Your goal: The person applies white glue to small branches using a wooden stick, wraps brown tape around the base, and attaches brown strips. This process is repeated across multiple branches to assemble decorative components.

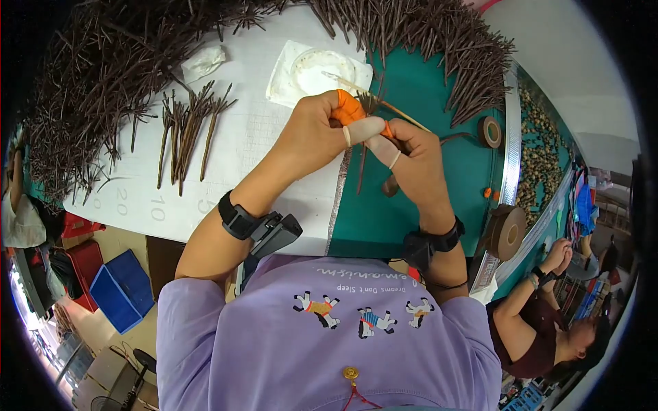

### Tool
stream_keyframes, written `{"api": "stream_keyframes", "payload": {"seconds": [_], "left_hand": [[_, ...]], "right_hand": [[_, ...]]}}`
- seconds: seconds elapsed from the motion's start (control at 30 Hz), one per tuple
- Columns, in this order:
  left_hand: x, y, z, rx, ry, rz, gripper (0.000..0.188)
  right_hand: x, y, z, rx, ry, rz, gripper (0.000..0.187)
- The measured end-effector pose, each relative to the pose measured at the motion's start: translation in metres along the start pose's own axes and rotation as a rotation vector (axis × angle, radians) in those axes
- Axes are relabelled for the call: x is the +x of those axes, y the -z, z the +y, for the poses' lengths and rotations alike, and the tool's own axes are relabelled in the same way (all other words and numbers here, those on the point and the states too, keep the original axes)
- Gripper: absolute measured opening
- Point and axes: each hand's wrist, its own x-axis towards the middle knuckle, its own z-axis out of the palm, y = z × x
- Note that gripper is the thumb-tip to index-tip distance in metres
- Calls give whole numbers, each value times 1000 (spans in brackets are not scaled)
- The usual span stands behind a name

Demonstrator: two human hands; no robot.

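My left hand (317, 133) and my right hand (417, 161) meet over the table, both closed, thumbs and fingertips pinching a thin brown twig (361, 168). The twig's bristly top (369, 103) sticks up above the fingers, and its stem hangs below them. Pale finger cots cover both thumbs, and an orange wrap (349, 106) covers a left finger. Part of the twig is hidden behind the fingers. Just beyond my hands, a white dish (301, 68) lies on a white sheet, with a thin wooden stick (401, 113) resting across its edge.
Brown twigs are heaped at the far left (96, 82) and far right (425, 27). Several finished-looking branched twigs (188, 133) lie on the white sheet. Brown tape rolls (489, 131) stand at the right, one larger (507, 233) by the metal edge. Another person (534, 322) works at right.
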Motion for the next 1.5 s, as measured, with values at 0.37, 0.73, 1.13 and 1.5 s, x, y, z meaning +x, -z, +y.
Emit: {"api": "stream_keyframes", "payload": {"seconds": [0.37, 0.73, 1.13, 1.5], "left_hand": [[0, 7, 8, -34, 157, -40, 18], [0, 19, 11, -439, 334, -285, 16], [0, 3, 0, 51, 98, 50, 18], [-2, 8, 12, -174, 287, -95, 11]], "right_hand": [[4, 8, 1, 76, -55, -81, 15], [4, 5, 1, 100, -107, -162, 17], [5, -4, 6, -21, 48, 9, 18], [12, 2, 17, 60, 111, -108, 19]]}}
